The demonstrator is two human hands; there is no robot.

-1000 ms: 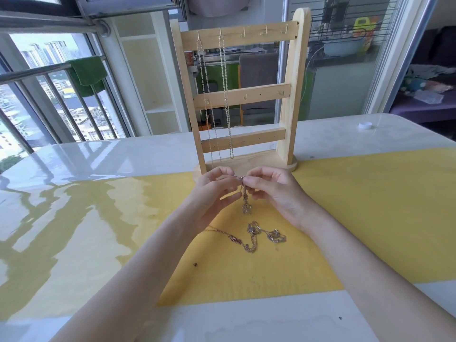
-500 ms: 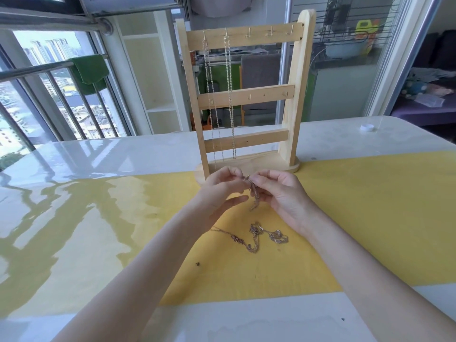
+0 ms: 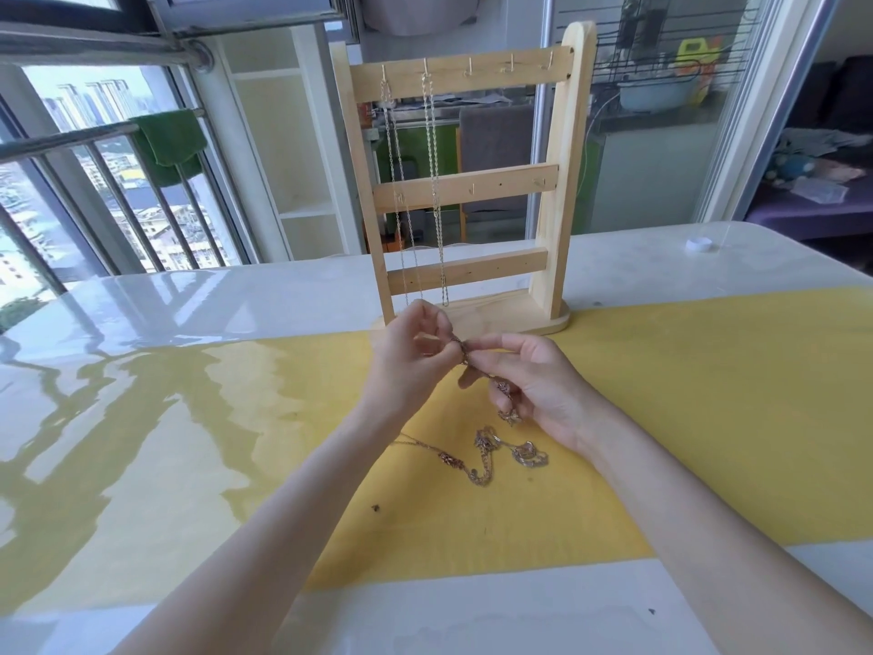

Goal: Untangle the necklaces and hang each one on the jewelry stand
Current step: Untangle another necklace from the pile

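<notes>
Pale wooden jewelry stand (image 3: 564,182) upright at the far side of the glossy white worktop (image 3: 189,300), its base at the far edge of the yellow mat (image 3: 685,418). Three cross rails, small hooks along each.

Two thin silver chain necklaces (image 3: 437,191) hang from the two leftmost hooks of the top rail, falling in front of the middle and bottom rails, their low ends near the base.

Left hand (image 3: 408,366) and right hand (image 3: 538,390) raised just in front of the stand base, above the mat, fingertips meeting. Left grip: thumb and forefinger pinched on the upper end of a dark bronze-coloured beaded chain (image 3: 477,371). Right grip: thumb and forefinger closed on the same chain just beside the left pinch; the chain runs down across the right palm, with ornate links showing by the lower fingers. Whether the lower right fingers also clamp it, cannot tell.

Below the hands, lying on the mat: a loose tangle of bronze and silver necklace chain (image 3: 491,453), with a beaded run to the left and a silver cluster to the right. Whether the held chain joins this tangle, cannot tell.

Small white round cap (image 3: 699,244) on the worktop far right, well apart from the stand. Green cloth (image 3: 170,144) draped over the balcony railing (image 3: 71,139) outside the window.
</notes>
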